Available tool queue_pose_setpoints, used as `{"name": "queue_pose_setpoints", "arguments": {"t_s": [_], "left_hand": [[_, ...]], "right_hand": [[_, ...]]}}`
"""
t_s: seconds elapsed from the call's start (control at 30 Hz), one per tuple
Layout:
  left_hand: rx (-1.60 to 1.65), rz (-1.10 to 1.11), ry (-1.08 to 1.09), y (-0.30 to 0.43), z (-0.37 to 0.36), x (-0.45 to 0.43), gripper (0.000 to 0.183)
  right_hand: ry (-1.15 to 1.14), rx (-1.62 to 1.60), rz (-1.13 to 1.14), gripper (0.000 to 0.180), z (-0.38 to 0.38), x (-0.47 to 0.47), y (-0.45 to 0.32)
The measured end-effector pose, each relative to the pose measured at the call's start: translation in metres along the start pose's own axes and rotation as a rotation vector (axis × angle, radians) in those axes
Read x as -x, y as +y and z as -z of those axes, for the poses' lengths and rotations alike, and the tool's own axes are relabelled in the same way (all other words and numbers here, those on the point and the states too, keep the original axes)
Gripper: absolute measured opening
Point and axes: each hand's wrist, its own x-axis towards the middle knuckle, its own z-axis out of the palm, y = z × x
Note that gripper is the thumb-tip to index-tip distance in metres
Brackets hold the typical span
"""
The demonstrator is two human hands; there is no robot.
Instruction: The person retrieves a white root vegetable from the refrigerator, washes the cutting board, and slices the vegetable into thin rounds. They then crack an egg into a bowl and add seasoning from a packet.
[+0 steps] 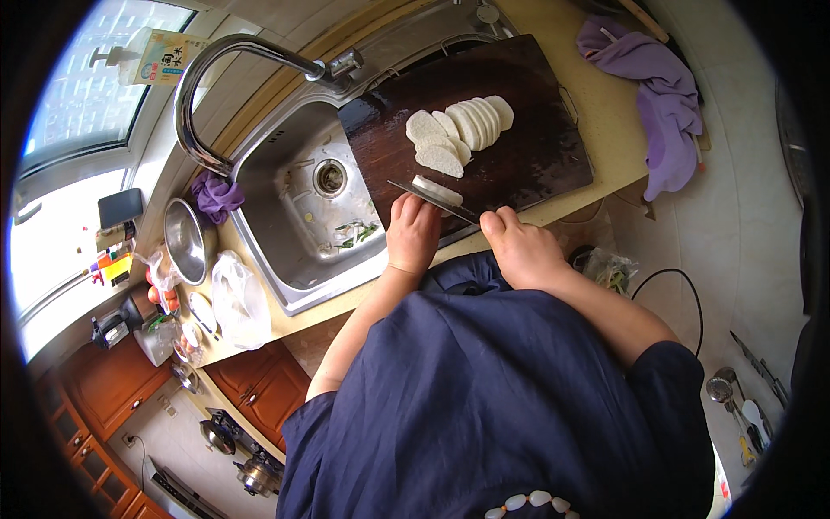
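My right hand is closed round the handle of a kitchen knife, whose blade slants up to the left over the near edge of a dark wooden cutting board. My left hand has its fingers bent against the near side of the blade, on a piece of white, pale-fleshed food that is mostly hidden. Beyond the blade lies a cut white slice. Farther up the board, several oval white slices lie overlapped in a row, with looser ones at its left end.
Left of the board is a steel sink with green scraps, under a curved chrome faucet. A metal bowl, a purple cloth and a plastic bag stand left of it. Another purple cloth hangs at the right.
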Motion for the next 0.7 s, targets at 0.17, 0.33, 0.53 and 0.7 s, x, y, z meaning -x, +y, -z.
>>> {"name": "queue_pose_setpoints", "arguments": {"t_s": [0.17, 0.33, 0.53, 0.7], "left_hand": [[-0.041, -0.042, -0.04, -0.0039, -0.0005, -0.0006, 0.024], [-0.021, -0.012, -0.016, 0.0007, 0.0011, -0.0028, 0.025], [-0.066, -0.047, -0.043, -0.0031, -0.0018, -0.0019, 0.028], [-0.088, -0.09, -0.065, -0.0066, -0.0033, -0.0006, 0.028]], "right_hand": [[-0.034, 0.026, -0.015, 0.016, 0.0042, -0.0036, -0.0024], [0.023, 0.077, 0.05, 0.018, 0.0051, -0.0037, 0.0008], [-0.001, 0.072, 0.045, 0.019, 0.0101, -0.002, 0.0008], [-0.012, 0.075, 0.04, 0.019, 0.0097, -0.0032, 0.0005]]}}
